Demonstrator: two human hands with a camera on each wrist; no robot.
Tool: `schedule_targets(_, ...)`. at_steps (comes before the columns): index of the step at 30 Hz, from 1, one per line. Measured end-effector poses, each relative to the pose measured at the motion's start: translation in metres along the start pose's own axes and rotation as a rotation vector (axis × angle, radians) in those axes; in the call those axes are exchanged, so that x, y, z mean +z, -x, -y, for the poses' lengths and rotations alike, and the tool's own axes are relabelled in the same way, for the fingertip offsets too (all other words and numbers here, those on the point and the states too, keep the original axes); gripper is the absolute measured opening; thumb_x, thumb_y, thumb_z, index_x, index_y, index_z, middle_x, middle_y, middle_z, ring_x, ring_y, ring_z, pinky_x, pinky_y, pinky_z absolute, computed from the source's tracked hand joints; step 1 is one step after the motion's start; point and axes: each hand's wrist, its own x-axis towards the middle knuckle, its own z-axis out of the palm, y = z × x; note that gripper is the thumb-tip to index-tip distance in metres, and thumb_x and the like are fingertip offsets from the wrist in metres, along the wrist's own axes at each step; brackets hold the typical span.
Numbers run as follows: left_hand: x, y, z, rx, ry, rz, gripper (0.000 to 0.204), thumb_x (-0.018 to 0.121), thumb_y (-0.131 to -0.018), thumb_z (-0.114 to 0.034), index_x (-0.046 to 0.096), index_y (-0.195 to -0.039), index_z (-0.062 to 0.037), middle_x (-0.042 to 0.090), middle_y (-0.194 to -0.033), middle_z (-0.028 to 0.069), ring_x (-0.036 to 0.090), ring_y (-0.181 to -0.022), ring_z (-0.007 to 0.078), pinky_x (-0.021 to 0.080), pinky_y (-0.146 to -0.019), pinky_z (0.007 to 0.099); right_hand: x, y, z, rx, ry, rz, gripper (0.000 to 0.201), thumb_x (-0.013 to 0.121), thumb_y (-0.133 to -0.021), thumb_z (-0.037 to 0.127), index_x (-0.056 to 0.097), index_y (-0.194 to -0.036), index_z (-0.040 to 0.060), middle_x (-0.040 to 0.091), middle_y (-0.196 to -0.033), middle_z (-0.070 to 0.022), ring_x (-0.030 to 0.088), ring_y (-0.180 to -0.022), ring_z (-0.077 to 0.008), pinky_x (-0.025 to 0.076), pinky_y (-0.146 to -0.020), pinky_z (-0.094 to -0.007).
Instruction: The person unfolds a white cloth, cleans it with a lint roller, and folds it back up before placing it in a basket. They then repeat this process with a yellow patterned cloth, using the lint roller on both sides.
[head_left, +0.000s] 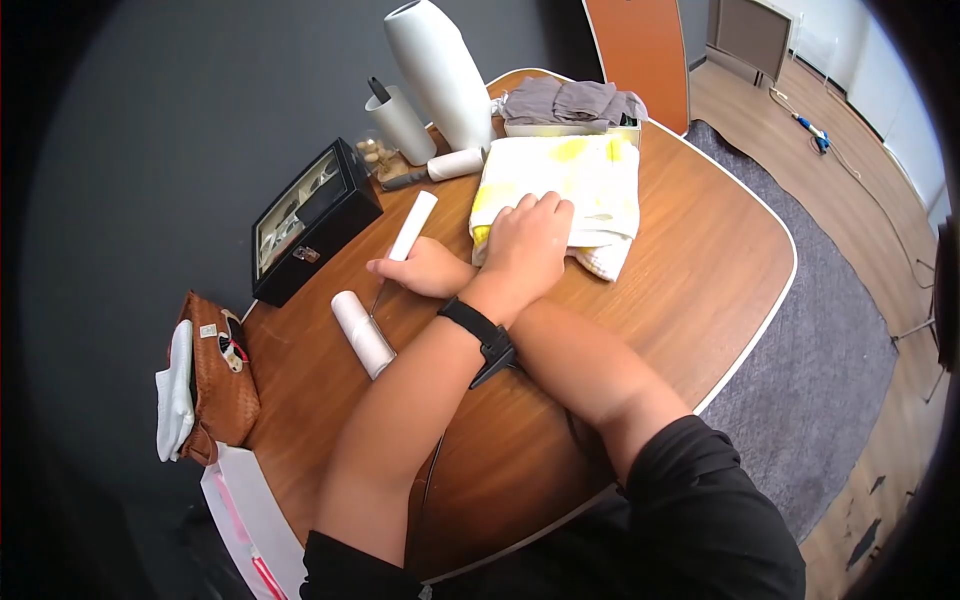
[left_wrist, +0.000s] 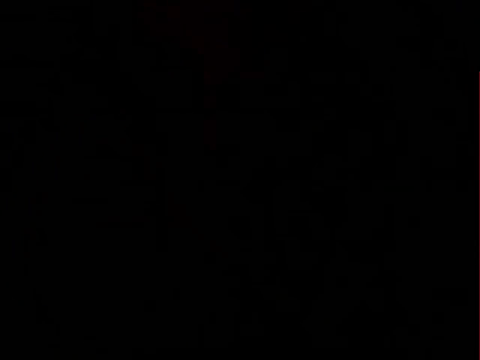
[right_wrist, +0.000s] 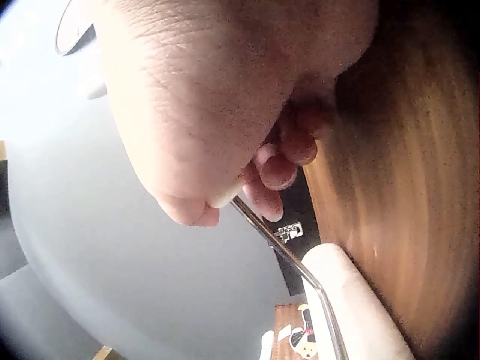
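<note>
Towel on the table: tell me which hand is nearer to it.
Left. The left hand rests flat on the towel. The right hand is on the table just beside it, gripping the lint roller by its handle.

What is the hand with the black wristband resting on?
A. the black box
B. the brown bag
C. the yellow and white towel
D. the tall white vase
C. In the head view the left hand, the one with the black wristband, lies flat with straight fingers on the folded yellow and white towel on the wooden table, crossed over the other arm.
</note>
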Motion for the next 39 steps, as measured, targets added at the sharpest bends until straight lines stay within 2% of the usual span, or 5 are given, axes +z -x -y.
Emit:
schedule_targets(10, -0.098, 0.015, -0.005, -0.07, 0.308, -0.614, 0.02, 0.067, -0.095, -0.001, 0.063, -0.115, 0.0014, 0.07, -0.112, 0.0234, 0.066, -0.106, 0.0478, 0.054, -0.092, 0.0532, 0.004, -0.019, -0.022, 0.142, 0.132, -0.077, 0.024, 0.078, -0.099, 0.029, 0.079, -0.098, 0.0048, 0.077, -0.09, -0.007, 0.069, -0.082, -0.019, 0.055, -0.074, -0.0346)
schedule_targets(23, -0.28, 0.28, -0.004, -0.557, 0.378, -1.384, 0.027, 0.057, -0.112, -0.008, 0.062, -0.132, 0.0089, 0.071, -0.122, 0.0146, 0.07, -0.105, 0.0188, 0.056, -0.094, 0.0319, -0.038, -0.023, 0.001, 0.201, -0.578, -0.073, 0.028, 0.075, -0.103, 0.026, 0.069, -0.084, 0.0066, 0.059, -0.068, 0.0009, 0.047, -0.054, -0.0098, 0.036, -0.05, -0.0262)
schedule_targets(26, -0.268, 0.309, -0.004, -0.641, 0.29, -1.161, 0.025, 0.058, -0.114, -0.013, 0.064, -0.13, 0.0062, 0.073, -0.115, 0.0094, 0.069, -0.104, 0.0148, 0.057, -0.09, 0.0307, -0.064, -0.024, -0.001, 0.158, -0.627, -0.184, 0.034, 0.076, -0.101, 0.028, 0.064, -0.075, 0.0102, 0.053, -0.063, 0.0022, 0.042, -0.048, -0.01, 0.032, -0.047, -0.0281)
schedule_targets(32, -0.218, 0.288, 0.043, -0.915, 0.018, -0.29, 0.03, 0.07, -0.105, -0.024, 0.066, -0.108, 0.0052, 0.07, -0.109, 0.0302, 0.069, -0.099, 0.0466, 0.053, -0.085, 0.0489, -0.109, -0.015, 0.0, 0.083, -0.579, -0.332, 0.039, 0.073, -0.102, 0.03, 0.058, -0.072, 0.0096, 0.046, -0.059, 0.0003, 0.038, -0.046, -0.0124, 0.03, -0.047, -0.0299)
schedule_targets(39, -0.213, 0.254, 0.062, -0.916, 0.399, -0.098, 0.036, 0.069, -0.108, -0.031, 0.071, -0.11, 0.0052, 0.076, -0.092, 0.0139, 0.071, -0.081, 0.02, 0.055, -0.075, 0.0368, -0.133, -0.018, 0.008, 0.089, -0.622, -0.383, 0.041, 0.072, -0.103, 0.034, 0.056, -0.073, 0.0113, 0.041, -0.059, 0.0023, 0.035, -0.049, -0.0117, 0.029, -0.051, -0.0296)
